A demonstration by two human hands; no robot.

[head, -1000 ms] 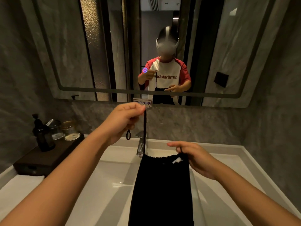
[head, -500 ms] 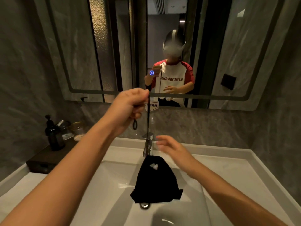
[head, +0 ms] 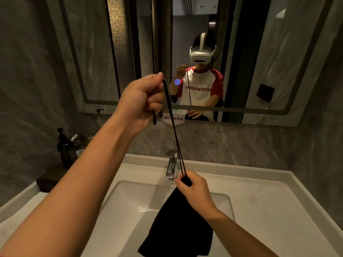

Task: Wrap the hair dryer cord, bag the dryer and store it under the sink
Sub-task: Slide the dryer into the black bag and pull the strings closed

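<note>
A black cloth drawstring bag (head: pixel 176 227) hangs over the white sink basin (head: pixel 130 210). My right hand (head: pixel 193 188) is closed around the bag's gathered neck. My left hand (head: pixel 143 101) is raised high in front of the mirror, fist shut on the black drawstring (head: pixel 175 130), which runs taut down to the bag's neck. A short end of the string dangles below the left fist. The hair dryer itself is hidden; I cannot see inside the bag.
A chrome faucet (head: pixel 171 164) stands just behind my right hand. At the left, a dark tray (head: pixel 50 179) carries a black pump bottle (head: pixel 64 147) and glass jars. The mirror (head: pixel 185 52) shows a person wearing a headset. The white countertop (head: pixel 269 197) spreads right.
My left hand has lifted the drawstring higher. My right hand, open half a second ago, has closed around the bag's neck, and the bag's mouth is cinched.
</note>
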